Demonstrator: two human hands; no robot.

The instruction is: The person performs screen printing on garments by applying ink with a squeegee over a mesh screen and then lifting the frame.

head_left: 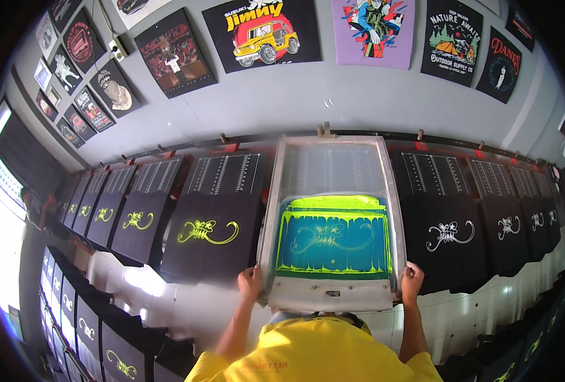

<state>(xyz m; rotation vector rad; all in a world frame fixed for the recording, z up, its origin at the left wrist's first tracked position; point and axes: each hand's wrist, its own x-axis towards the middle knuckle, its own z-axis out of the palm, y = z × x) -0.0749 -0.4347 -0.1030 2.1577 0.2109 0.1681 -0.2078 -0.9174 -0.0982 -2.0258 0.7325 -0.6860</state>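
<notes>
A screen-printing frame [271, 210] lies in front of me above a row of dark shirts. Its mesh is blue-green, with a scroll-like design showing through. Bright yellow-green ink [336, 202] is banked thickly across the mesh and runs down its sides. My left hand [249, 281] is closed at the frame's lower left edge. Opposite it, my right hand [412, 280] is closed at the lower right edge. The fingertips of both hands are partly hidden. Left of the frame lies a black shirt [216, 251] with a yellow-green print; to the right, another black shirt [449, 254] bears a white print.
More printed shirts [136, 223] line the long table on both sides. A rail [231, 141] with pegs runs along its back. Behind me stands another row of shirts [120, 347]. Sample prints [451, 41] hang on the grey wall. A person [37, 213] is at the far left.
</notes>
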